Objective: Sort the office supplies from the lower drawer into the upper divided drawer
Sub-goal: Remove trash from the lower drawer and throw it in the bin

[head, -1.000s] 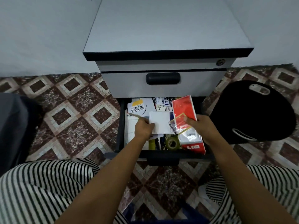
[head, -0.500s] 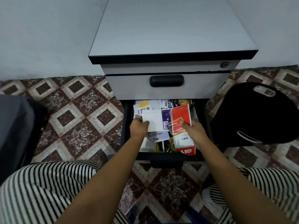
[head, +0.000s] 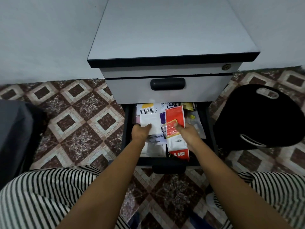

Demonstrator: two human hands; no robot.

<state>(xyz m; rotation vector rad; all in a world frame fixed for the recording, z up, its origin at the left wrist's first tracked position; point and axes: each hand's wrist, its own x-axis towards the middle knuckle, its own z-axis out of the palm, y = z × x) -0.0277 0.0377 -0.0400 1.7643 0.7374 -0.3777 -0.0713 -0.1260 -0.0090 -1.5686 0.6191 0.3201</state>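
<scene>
Two hands are down in the lower drawer (head: 165, 162), open at the bottom of the grey cabinet (head: 165, 30). Left hand (head: 140, 133) closed on the near edge of a white card (head: 149, 120), thumb on top, card held just over a printed sheet (head: 156, 138). Right hand (head: 188, 134) gripping a long red and white packet (head: 175, 116), with a small clear pouch (head: 168, 129) with red and yellow label pinched against it by the thumb. Both loads above the drawer content, not yet out of the drawer.

Many supplies lying loose in the same drawer: a packet with barcode (head: 146, 110) at the back left, something purple (head: 162, 116) between card and red packet, small dark and yellow items (head: 189, 107) at the back right, clear bags (head: 196, 124) beside the right hand. Hard to name most of them, too small and overlapped.

Upper drawer (head: 167, 95) fully shut, black handle (head: 167, 83) untouched, dividers inside not visible. By judgement, very early in the task: nothing seen as sorted, only a first pick in hand. Left to do: open the upper drawer, place each kind in its own compartment, return for the rest of the pile. Possible trouble: both hands full, none free for the handle.

On the tiled floor (head: 74, 121) at the right of the cabinet, a black bag (head: 257, 116), not part of the job as far as can be told.
</scene>
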